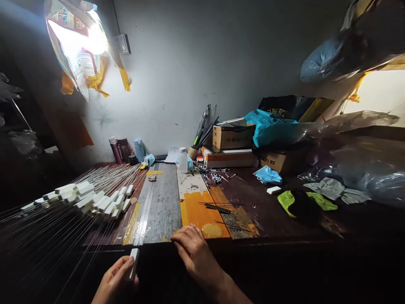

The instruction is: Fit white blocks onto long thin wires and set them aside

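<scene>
My left hand (117, 276) is closed round a small white block (134, 262), held upright just in front of the table's front edge. My right hand (192, 247) rests at the table edge by the orange sheet (196, 207), its fingers bent and close together; whatever they may hold is hidden. Beyond my left hand a ruler-like metal strip (146, 211) runs away along a grey board (164, 202). Many white blocks (85, 198) with thin wires lie piled at the left. A dark flat strip (217, 208) lies on the orange sheet.
A white bottle (182, 160) stands at the back centre, near cardboard boxes (232, 136) and a blue bag (268, 126). Flasks (139, 150) stand at the back left. A blue mask (267, 175) and black-and-green gloves (297, 202) lie at the right. A bright lamp hangs upper left.
</scene>
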Demonstrator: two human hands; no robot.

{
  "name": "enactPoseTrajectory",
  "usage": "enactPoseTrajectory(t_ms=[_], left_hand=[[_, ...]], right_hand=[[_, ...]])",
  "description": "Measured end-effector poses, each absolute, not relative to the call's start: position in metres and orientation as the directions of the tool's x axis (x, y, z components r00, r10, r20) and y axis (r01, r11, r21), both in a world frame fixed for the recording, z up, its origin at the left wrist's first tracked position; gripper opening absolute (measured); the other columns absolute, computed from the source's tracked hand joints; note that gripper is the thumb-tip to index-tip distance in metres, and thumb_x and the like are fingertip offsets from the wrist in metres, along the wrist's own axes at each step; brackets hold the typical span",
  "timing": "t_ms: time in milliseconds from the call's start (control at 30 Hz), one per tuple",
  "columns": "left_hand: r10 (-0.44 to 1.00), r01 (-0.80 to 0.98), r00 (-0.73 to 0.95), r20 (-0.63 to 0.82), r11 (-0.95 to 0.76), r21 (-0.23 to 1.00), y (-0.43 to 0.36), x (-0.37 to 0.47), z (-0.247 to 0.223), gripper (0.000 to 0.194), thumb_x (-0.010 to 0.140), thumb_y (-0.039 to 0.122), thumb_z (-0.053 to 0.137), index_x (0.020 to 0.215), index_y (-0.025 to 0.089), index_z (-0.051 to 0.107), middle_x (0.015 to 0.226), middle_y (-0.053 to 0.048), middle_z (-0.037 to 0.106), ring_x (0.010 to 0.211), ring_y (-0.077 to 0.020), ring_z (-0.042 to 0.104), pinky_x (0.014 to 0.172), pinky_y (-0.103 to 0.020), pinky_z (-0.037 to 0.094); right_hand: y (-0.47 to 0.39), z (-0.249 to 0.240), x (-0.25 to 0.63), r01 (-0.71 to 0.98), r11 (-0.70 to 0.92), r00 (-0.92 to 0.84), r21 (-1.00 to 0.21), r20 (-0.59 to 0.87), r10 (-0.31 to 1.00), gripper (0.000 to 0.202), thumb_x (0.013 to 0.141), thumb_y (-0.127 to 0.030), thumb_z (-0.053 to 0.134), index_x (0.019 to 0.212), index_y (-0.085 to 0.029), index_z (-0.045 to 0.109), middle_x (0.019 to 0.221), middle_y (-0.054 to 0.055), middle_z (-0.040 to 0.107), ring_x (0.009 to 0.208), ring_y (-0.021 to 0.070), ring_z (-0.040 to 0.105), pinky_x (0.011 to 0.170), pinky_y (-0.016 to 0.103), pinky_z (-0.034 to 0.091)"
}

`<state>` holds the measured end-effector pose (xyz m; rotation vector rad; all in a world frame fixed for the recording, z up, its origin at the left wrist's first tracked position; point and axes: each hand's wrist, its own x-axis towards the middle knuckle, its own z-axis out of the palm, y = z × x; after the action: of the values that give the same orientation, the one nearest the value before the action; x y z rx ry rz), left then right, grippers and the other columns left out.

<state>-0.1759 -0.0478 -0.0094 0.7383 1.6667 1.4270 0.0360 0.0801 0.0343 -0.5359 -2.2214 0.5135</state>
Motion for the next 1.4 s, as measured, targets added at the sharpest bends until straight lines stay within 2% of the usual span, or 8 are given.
enactPoseTrajectory(t_ms=[333,600,800,900,1233,1300,1400], left_hand=[[0.843,-0.151,-0.49,-0.224,0.171,0.974,-0.042,-0.187,-0.027,0.051,0.064,0.066,0.065,0.059,0.016,0.062,0.041,-0.001,0.059,0.039,-0.0101,0.043,0.044,-0.021,0.03],[0.832,-0.127,-0.513,-0.213,0.172,0.977,-0.048,-0.19,-0.03,0.049,0.064,0.065,0.066,0.062,0.016,0.062,0.043,-0.001,0.059,0.044,-0.0142,0.048,0.048,-0.025,0.035],[0.843,-0.176,-0.484,-0.235,0.169,0.97,-0.051,-0.188,-0.027,0.046,0.067,0.062,0.065,0.063,0.016,0.061,0.044,-0.002,0.061,0.043,-0.0127,0.046,0.048,-0.024,0.032],[0.847,-0.16,-0.485,-0.216,0.157,0.974,-0.051,-0.188,-0.024,0.046,0.067,0.062,0.066,0.062,0.016,0.061,0.044,-0.002,0.061,0.043,-0.013,0.045,0.048,-0.024,0.031],[0.88,-0.157,-0.443,-0.171,0.112,0.981,-0.039,-0.186,-0.008,0.04,0.072,0.054,0.065,0.067,0.015,0.061,0.05,-0.004,0.065,0.051,-0.0162,0.054,0.057,-0.027,0.037],[0.887,-0.161,-0.43,-0.168,0.108,0.981,-0.039,-0.187,-0.004,0.038,0.073,0.053,0.066,0.067,0.015,0.061,0.05,-0.003,0.065,0.05,-0.0155,0.053,0.057,-0.027,0.037],[0.901,-0.156,-0.395,-0.179,0.126,0.98,-0.046,-0.189,0.009,0.038,0.072,0.052,0.068,0.079,0.014,0.066,0.054,-0.001,0.063,0.053,-0.015,0.053,0.058,-0.026,0.038]], right_hand=[[0.085,0.026,-0.033,0.215,0.869,-0.719,-0.445,0.53,0.45,0.015,0.087,-0.012,0.056,0.096,-0.023,0.063,0.097,0.001,0.069,0.098,0.0168,0.058,0.1,0.036,0.03],[0.083,0.024,-0.059,0.209,0.879,-0.755,-0.428,0.501,0.423,0.011,0.087,-0.014,0.055,0.093,-0.02,0.063,0.099,0.004,0.068,0.1,0.0188,0.057,0.097,0.037,0.034],[0.083,0.024,-0.067,0.195,0.872,-0.764,-0.45,0.488,0.423,0.022,0.091,-0.014,0.049,0.108,-0.023,0.059,0.115,0.005,0.066,0.111,0.0196,0.054,0.103,0.043,0.027],[0.085,0.021,-0.069,0.171,0.869,-0.786,-0.465,0.468,0.405,0.025,0.09,-0.011,0.049,0.108,-0.024,0.06,0.118,0.005,0.065,0.118,0.0209,0.051,0.105,0.044,0.025],[0.085,0.023,-0.069,0.082,0.804,-0.79,-0.59,0.453,0.413,0.027,0.085,-0.006,0.05,0.103,-0.021,0.063,0.117,0.008,0.065,0.121,0.0237,0.049,0.108,0.05,0.021],[0.083,0.024,-0.068,0.063,0.764,-0.753,-0.643,0.471,0.459,0.026,0.085,-0.007,0.051,0.102,-0.021,0.063,0.114,0.008,0.066,0.117,0.0231,0.052,0.107,0.048,0.024],[0.081,0.026,-0.064,0.034,0.643,-0.654,-0.765,0.47,0.594,0.024,0.089,-0.014,0.048,0.11,-0.016,0.06,0.11,0.012,0.065,0.107,0.0226,0.056,0.098,0.042,0.039]])
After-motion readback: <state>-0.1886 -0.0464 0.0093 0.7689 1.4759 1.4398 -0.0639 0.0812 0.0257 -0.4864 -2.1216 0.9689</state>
